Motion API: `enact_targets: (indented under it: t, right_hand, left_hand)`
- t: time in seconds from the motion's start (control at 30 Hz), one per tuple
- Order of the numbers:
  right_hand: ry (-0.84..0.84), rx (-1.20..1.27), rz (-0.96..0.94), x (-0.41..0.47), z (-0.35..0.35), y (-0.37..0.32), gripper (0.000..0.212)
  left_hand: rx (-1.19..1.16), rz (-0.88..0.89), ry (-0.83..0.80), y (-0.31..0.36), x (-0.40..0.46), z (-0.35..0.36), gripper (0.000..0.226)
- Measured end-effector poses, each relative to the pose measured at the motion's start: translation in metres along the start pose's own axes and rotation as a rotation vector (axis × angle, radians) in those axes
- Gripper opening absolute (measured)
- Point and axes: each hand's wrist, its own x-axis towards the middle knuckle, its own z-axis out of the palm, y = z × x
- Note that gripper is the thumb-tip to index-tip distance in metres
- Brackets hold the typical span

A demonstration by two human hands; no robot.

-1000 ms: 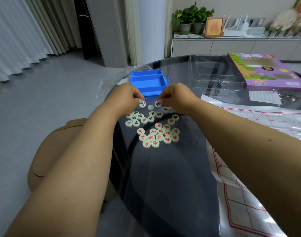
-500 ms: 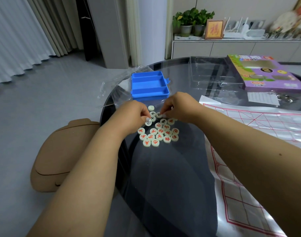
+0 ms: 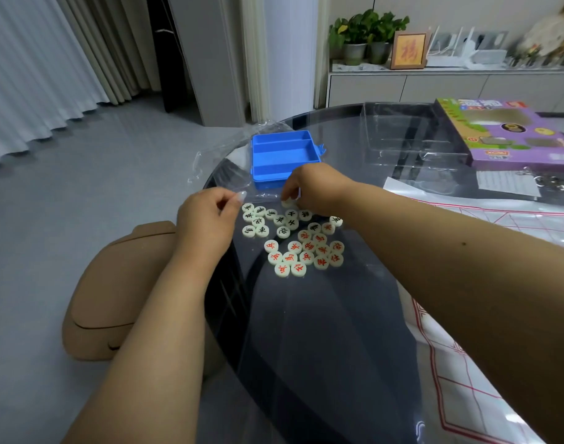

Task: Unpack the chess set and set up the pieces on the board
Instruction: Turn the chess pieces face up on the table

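Round cream chess pieces lie loose on the dark glass table (image 3: 322, 347): a black-lettered group (image 3: 274, 219) farther from me and a red-lettered group (image 3: 306, 254) nearer. My right hand (image 3: 316, 187) pinches a cream piece (image 3: 288, 204) at the far edge of the black group. My left hand (image 3: 210, 216) hovers at the left of the pieces, fingers curled, with nothing visible in it. The empty blue piece box (image 3: 284, 158) stands just behind both hands. The board sheet (image 3: 450, 379), with its red grid, lies to the right, partly under my right forearm.
A purple game box (image 3: 511, 133) and a clear plastic tray (image 3: 402, 136) sit at the far right. A crumpled plastic bag (image 3: 223, 161) hangs over the table's left edge. A paper slip (image 3: 505, 182) and keys (image 3: 550, 181) lie near the box. A brown stool (image 3: 114, 283) stands at the left.
My left hand has pulled back to the left and several black-lettered pieces it covered now show. My right hand has shifted slightly toward the blue box, onto a piece at the far edge.
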Motion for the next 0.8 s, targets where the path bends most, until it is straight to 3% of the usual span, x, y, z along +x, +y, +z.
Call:
enact_targets:
  t: [0.17,0.33,0.47,0.53,0.67,0.8]
  right_hand:
    - [-0.009,0.038,0.017,0.006,0.002,0.001,0.019]
    - [0.014,0.074,0.081,0.009,0.003,0.004,0.023]
    - [0.030,0.094,0.099,0.005,0.006,0.006,0.022]
    - [0.052,0.074,0.095,0.004,0.005,0.007,0.022]
    - [0.101,0.059,0.048,-0.002,0.004,0.010,0.030]
    - [0.054,0.081,-0.033,-0.006,0.001,0.009,0.034]
  left_hand:
    - [-0.078,-0.118,-0.067,-0.013,-0.003,0.004,0.035]
    - [-0.223,-0.193,-0.164,-0.013,-0.005,0.003,0.038]
    - [-0.299,-0.227,-0.210,-0.014,-0.005,0.003,0.018]
    - [-0.315,-0.204,-0.245,-0.015,-0.006,0.002,0.013]
    - [-0.207,-0.096,-0.313,-0.015,-0.008,0.002,0.027]
    - [-0.158,-0.037,-0.326,-0.018,-0.008,0.003,0.028]
